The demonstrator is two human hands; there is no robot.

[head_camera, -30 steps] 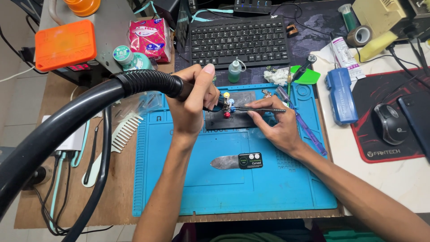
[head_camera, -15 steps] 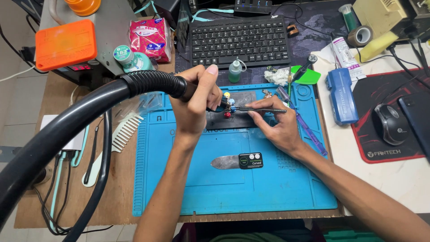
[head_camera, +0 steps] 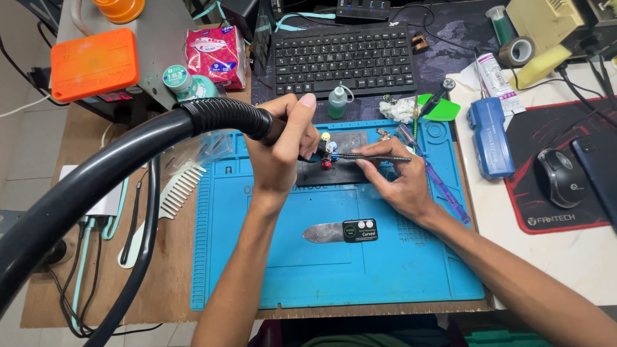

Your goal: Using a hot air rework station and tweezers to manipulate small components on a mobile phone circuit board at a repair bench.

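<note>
My left hand [head_camera: 283, 144] grips the handle of a hot-air tool with a thick black ribbed hose [head_camera: 128, 160], its nozzle pointed down at a small part held in a clamp with coloured knobs [head_camera: 328, 154] on a dark plate [head_camera: 337, 170]. My right hand [head_camera: 395, 183] holds thin dark tweezers [head_camera: 379, 157], their tip at the clamped part. Both hands work over a blue silicone mat [head_camera: 385, 270].
A curved metal pry tool with a black handle [head_camera: 344, 231] lies mid-mat. Behind the mat are a black keyboard [head_camera: 344, 58], a small green-capped bottle [head_camera: 337, 103] and an orange-topped station [head_camera: 96, 64]. A mouse [head_camera: 559, 177] and a blue case [head_camera: 490, 138] sit to the right, a white comb [head_camera: 177, 189] to the left.
</note>
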